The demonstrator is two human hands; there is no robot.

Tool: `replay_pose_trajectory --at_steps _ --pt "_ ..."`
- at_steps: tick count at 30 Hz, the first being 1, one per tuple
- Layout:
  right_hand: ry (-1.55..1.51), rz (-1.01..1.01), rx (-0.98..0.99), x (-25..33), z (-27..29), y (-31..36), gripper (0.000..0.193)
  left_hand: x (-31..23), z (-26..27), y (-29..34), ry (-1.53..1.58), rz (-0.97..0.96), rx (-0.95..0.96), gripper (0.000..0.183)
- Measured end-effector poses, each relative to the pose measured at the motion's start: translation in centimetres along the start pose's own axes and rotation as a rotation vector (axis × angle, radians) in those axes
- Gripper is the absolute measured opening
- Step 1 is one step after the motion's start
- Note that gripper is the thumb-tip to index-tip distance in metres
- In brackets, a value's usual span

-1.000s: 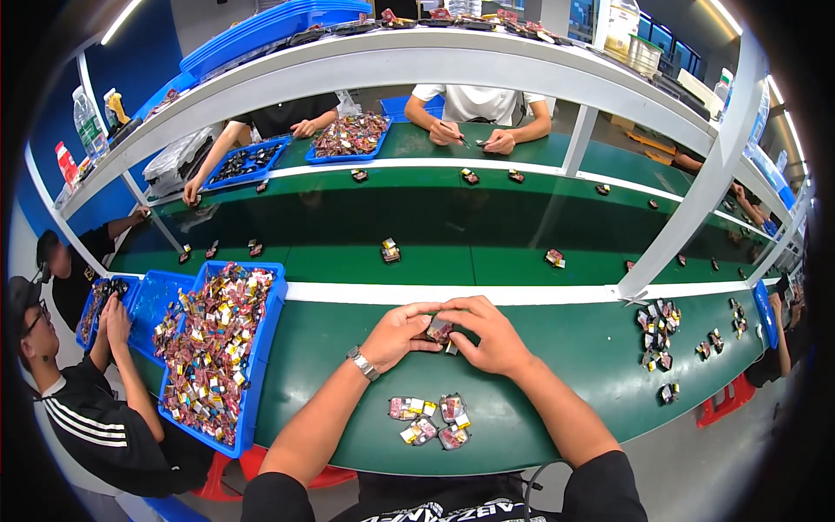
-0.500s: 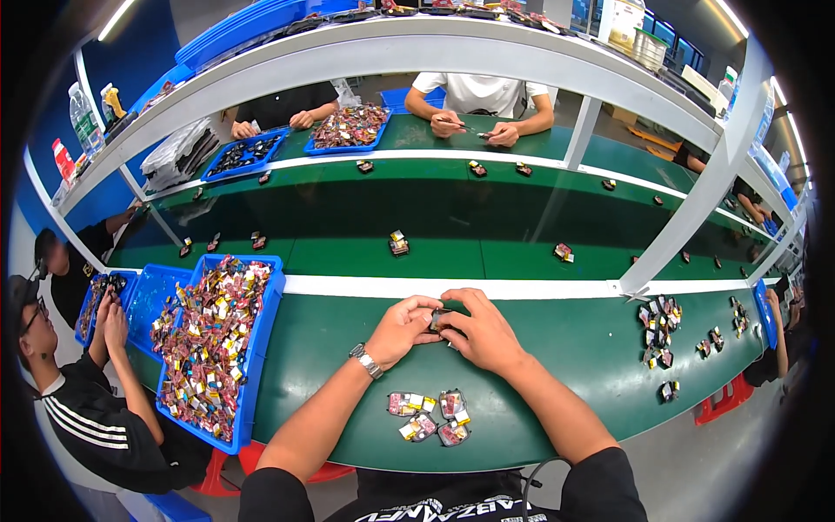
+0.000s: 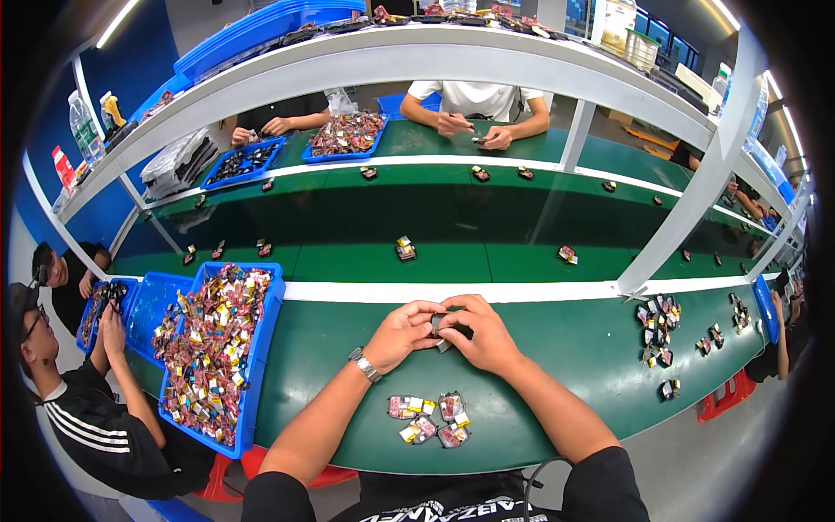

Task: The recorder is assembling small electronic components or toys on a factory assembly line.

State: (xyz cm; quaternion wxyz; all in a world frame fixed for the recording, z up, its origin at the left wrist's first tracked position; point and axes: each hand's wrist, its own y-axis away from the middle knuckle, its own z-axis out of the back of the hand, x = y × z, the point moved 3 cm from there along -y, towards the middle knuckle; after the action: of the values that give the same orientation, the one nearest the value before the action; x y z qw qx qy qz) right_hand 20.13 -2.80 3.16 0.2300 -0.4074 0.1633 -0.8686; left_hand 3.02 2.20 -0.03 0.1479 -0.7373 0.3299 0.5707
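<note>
White lettering is running across the black shirt (image 3: 383, 494) at the lower edge. Beyond it, 4 circuit modules (image 3: 452, 405) with white and yellow labels are lying on the green bench (image 3: 600, 352). Past these, the left hand (image 3: 400, 336) and right hand (image 3: 484, 336) are pinching a small dark part (image 3: 437, 324) between thumbs and fingertips. Its pale grey end is pointing toward the wearer; fingers are hiding its long axis. Leftward, a blue tray (image 3: 266, 361) is holding heaped modules. Farther off, a bottle (image 3: 84, 130) is showing a green label, its print too small to read.
</note>
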Motion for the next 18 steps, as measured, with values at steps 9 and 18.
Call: replay_pose_trajectory --at_steps 9,18 --pt "0.113 0.017 -0.121 0.18 0.03 0.15 0.009 0.07 -0.29 -0.12 0.014 -0.097 0.111 0.046" --pt "0.014 -0.06 -0.057 -0.2 0.14 0.21 0.009 -0.16 -0.67 0.06 -0.021 -0.064 0.078 0.042"
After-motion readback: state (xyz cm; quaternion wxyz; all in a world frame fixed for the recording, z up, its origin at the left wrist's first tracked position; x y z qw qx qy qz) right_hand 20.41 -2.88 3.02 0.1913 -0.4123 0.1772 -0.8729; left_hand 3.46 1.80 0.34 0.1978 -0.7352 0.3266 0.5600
